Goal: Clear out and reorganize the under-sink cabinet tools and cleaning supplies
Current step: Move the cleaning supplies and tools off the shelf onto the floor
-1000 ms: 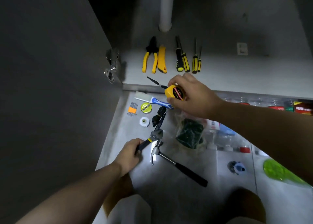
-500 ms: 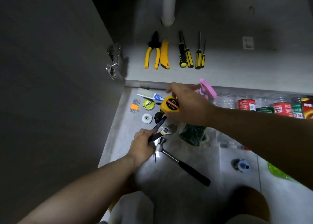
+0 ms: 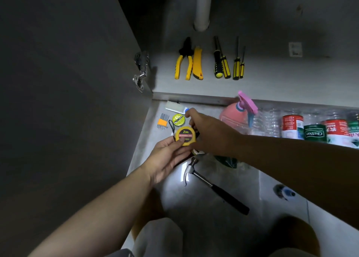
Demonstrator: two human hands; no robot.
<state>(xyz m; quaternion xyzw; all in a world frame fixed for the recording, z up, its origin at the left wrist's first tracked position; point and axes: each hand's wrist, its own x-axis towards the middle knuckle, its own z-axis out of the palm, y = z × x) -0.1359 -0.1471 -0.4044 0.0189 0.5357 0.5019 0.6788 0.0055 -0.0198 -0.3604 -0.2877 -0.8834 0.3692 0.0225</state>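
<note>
Left hand (image 3: pixel 169 155) pinches tape (image 3: pixel 185 136), thumb on its face; right hand (image 3: pixel 211 136) beside it, grip unclear. Loose pinch could drop tape onto hammer (image 3: pixel 209 185) just below.

pliers (image 3: pixel 183 62) left of screwdrivers (image 3: pixel 223 67) in cabinet (image 3: pixel 291 80) | hammer (image 3: pixel 210 186) on floor (image 3: pixel 204 216) before cabinet

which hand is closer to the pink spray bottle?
Right. The right hand is just left of the pink spray bottle; the left hand is farther left, holding the tape measure.
</note>
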